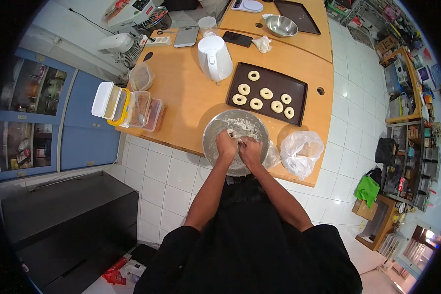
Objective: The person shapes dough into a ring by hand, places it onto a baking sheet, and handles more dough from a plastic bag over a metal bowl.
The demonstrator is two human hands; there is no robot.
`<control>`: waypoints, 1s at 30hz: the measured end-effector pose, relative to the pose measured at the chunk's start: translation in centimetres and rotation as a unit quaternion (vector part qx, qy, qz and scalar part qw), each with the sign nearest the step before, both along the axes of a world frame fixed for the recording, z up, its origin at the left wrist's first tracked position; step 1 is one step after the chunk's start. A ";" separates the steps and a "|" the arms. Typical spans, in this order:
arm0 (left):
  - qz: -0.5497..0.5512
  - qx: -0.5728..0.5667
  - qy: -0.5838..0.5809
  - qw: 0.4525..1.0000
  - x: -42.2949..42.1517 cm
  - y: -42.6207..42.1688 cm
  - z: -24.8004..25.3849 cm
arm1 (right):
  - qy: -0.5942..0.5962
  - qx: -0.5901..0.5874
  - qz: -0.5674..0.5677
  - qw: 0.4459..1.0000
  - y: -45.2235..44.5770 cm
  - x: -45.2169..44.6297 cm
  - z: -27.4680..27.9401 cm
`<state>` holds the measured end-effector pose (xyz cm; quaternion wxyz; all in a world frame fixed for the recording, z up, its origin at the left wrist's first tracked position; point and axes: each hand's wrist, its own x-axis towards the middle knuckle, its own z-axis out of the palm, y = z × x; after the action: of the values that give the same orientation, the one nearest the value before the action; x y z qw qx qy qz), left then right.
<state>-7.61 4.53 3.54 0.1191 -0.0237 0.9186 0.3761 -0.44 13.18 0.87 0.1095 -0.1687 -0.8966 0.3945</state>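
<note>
A wide metal bowl (210, 130) stands at the table's front edge, its inside dusted and smeared with white flour (245, 126). My left hand (226, 145) and my right hand (250, 150) are close together over it, both with curled fingers. A small pale piece shows at the fingertips of the left hand; whether it is dough or plastic I cannot tell. What the right fingers hold is hidden. Behind the bowl lies a dark baking tray (291, 84) with several raw dough rings (266, 93) on it.
A white plastic bag (303, 153) and clear plastic (273, 156) lie right of the bowl. Farther back stand a white kettle (214, 58), a phone (237, 38) and a steel bowl (281, 26). Stacked food containers (141, 109) sit at the left edge.
</note>
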 end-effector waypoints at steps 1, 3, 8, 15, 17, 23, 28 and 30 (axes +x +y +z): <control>0.000 -0.005 -0.003 1.000 0.0 0.1 -0.1 | -0.005 0.001 -0.001 1.000 0.0 0.0 -0.1; 0.013 -0.016 -0.012 1.000 -0.1 0.1 -0.4 | -0.015 0.002 -0.003 1.000 -0.1 0.0 -0.1; 0.025 -0.013 -0.018 0.999 -0.1 0.2 -0.8 | -0.013 0.022 -0.016 1.000 -0.2 0.1 -0.2; 0.029 -0.024 -0.024 0.999 -0.6 -0.4 -2.3 | -0.018 0.033 -0.026 0.999 -0.7 0.0 -0.4; 0.035 -0.021 -0.028 0.999 -0.6 -0.5 -2.7 | -0.013 0.009 -0.029 0.999 -0.9 0.1 -0.4; 0.036 -0.038 -0.020 0.998 -0.6 -0.1 -1.6 | -0.006 0.023 -0.036 0.999 -0.8 0.1 -0.8; 0.028 -0.076 -0.040 0.996 -1.1 0.0 -2.5 | 0.018 0.032 -0.023 0.999 -0.7 0.3 -0.3; 0.046 -0.030 -0.024 0.998 -2.5 -2.9 -3.6 | 0.053 0.053 0.006 0.997 -1.1 1.2 0.5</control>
<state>-10.09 1.67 -0.04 0.1233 -0.0785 0.9243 0.3525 0.75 12.04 1.36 0.1633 -0.1363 -0.9103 0.3552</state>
